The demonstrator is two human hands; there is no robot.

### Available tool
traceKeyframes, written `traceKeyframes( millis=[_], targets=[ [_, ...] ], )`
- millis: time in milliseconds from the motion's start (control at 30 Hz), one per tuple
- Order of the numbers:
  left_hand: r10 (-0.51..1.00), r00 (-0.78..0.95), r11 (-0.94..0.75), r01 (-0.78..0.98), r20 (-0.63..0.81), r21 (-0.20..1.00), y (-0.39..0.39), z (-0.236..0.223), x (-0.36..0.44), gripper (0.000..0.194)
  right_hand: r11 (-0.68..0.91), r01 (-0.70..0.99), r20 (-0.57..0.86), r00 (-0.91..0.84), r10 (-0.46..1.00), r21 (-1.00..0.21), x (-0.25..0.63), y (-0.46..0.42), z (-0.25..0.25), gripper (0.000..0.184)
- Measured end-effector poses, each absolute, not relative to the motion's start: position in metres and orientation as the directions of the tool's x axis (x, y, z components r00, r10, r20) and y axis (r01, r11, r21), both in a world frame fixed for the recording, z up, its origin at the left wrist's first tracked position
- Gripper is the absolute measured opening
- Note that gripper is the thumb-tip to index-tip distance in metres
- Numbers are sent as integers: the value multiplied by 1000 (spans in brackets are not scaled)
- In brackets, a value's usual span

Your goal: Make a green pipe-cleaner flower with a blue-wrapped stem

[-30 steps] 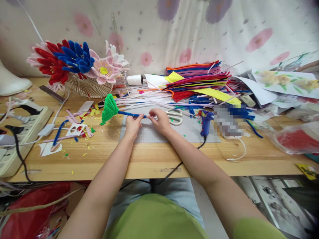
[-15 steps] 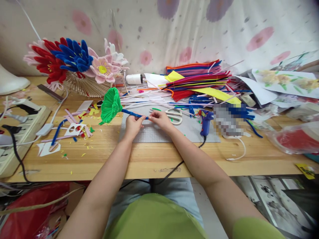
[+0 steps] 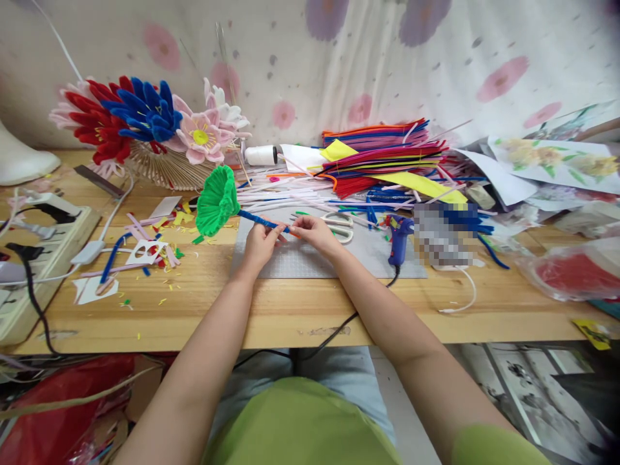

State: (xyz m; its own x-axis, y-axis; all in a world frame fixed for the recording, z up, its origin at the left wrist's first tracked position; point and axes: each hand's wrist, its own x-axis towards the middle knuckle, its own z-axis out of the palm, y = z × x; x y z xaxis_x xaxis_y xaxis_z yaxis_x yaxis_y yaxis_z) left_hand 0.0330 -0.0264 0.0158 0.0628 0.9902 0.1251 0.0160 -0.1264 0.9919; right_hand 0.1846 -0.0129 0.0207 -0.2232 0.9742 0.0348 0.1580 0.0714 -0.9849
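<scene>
A green fuzzy flower [image 3: 216, 201], cupped like a funnel, is held above the table with its blue-wrapped stem [image 3: 252, 219] running to the right. My left hand [image 3: 260, 245] is closed around the stem, thumb along it. At the stem's right end my right hand [image 3: 312, 231] pinches it between thumb and fingertips, close to the left thumb. A small orange bit shows below the right fingertips; what it is I cannot make out. Beneath both hands lies a grey cutting mat [image 3: 314, 266]. White-handled scissors [image 3: 345, 234] rest just beyond my right hand.
A blue glue gun [image 3: 398, 242] stands on the mat's right side. Bundles of coloured pipe cleaners [image 3: 378, 155] lie at the back. Finished fuzzy flowers [image 3: 150, 113] stand back left, near scraps [image 3: 145, 252] and a power strip [image 3: 58, 271]. A thread spool [image 3: 260, 155] lies behind.
The green flower has turned and tilted slightly, its stem now sloping a little more down to the right. Both hands keep nearly the same place and grip.
</scene>
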Motion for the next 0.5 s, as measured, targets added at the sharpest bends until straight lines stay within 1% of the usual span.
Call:
traceKeyframes(
  millis=[67, 200, 267, 500],
  targets=[
    [985, 68, -162, 40, 159, 986, -28, 17, 32, 22, 83, 149, 49, -223, 974, -985, 185, -13, 19, 37],
    [975, 44, -223, 164, 219, 961, -30, 18, 30, 15, 103, 141, 70, -221, 973, -985, 185, -13, 18, 37],
    [973, 31, -231, 197, 229, 953, -31, 18, 30, 14, 106, 139, 73, -223, 972, -985, 184, -14, 19, 36],
    [981, 0, -194, 131, 196, 972, -30, 19, 31, 17, 120, 143, 67, -325, 943, -982, 191, -17, 29, 29]
  ],
)
